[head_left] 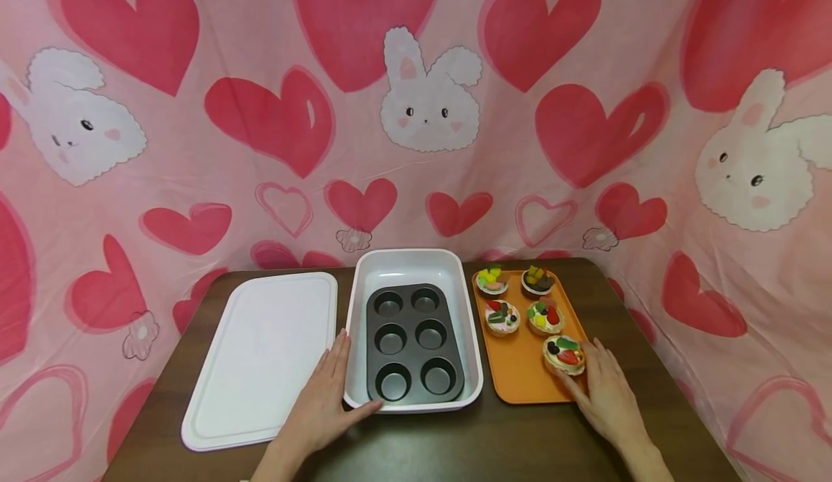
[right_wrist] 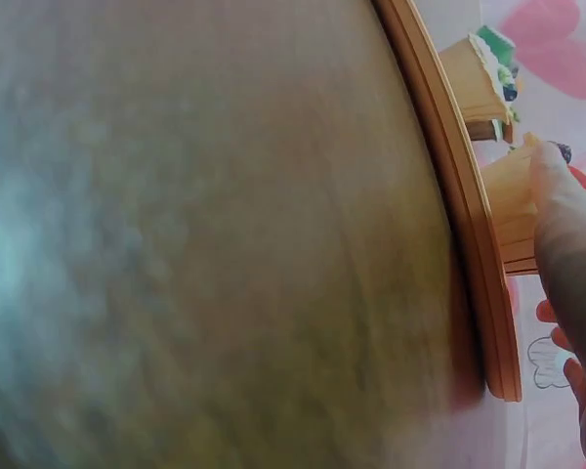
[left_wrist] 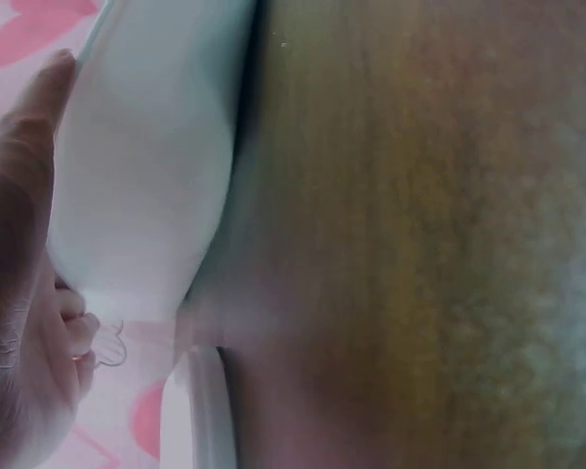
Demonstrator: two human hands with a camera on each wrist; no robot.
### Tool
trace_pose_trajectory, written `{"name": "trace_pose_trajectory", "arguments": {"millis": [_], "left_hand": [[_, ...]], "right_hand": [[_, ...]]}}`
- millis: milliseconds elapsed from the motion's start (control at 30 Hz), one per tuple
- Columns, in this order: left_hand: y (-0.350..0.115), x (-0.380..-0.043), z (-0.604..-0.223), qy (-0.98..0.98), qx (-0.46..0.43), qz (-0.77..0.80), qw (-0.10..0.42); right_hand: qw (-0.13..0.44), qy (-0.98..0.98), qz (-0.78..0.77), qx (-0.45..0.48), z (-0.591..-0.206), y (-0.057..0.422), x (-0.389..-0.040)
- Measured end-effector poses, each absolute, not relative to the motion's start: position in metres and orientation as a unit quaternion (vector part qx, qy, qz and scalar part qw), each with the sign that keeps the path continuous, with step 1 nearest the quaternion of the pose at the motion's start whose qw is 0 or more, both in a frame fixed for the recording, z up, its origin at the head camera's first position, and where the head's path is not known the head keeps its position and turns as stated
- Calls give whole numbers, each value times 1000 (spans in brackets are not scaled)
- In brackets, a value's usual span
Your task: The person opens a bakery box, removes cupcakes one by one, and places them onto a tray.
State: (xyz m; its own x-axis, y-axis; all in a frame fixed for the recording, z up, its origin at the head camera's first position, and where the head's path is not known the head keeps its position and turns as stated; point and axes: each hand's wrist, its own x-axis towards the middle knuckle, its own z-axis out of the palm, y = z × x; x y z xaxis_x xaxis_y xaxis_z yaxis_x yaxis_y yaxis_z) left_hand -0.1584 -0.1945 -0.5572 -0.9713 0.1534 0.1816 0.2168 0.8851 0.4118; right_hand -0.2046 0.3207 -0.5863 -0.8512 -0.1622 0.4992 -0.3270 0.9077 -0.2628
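Note:
At the front left corner of a white rectangular tray (head_left: 473, 366), my left hand (head_left: 318, 402) rests with long, straight fingers along the side and the thumb at the front rim. Inside that tray lies a dark muffin pan (head_left: 414, 355) with several round cups. My right hand (head_left: 606, 395) grips a fruit tart (head_left: 562, 354) between thumb and fingers, at the front right of an orange tray (head_left: 520, 384). From the right wrist view, the thumb presses the side of the tart (right_wrist: 511, 210), which stands upright.
Several other toy tarts sit on the orange tray, among them a berry tart (head_left: 544, 317) and a tart with pink filling (head_left: 502, 318). A flat white board (head_left: 273, 352) lies on the left of the brown table (head_left: 416, 453). A pink heart-printed cloth (head_left: 429, 171) hangs behind.

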Motion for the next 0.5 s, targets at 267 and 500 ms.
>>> {"name": "trace_pose_trajectory", "arguments": {"millis": [267, 500], "left_hand": [[-207, -160, -547, -973, -104, -185, 96], [-235, -187, -530, -979, -85, -143, 116]], "right_hand": [[228, -946, 189, 132, -569, 311, -214], [187, -952, 193, 148, -531, 283, -245]]}}
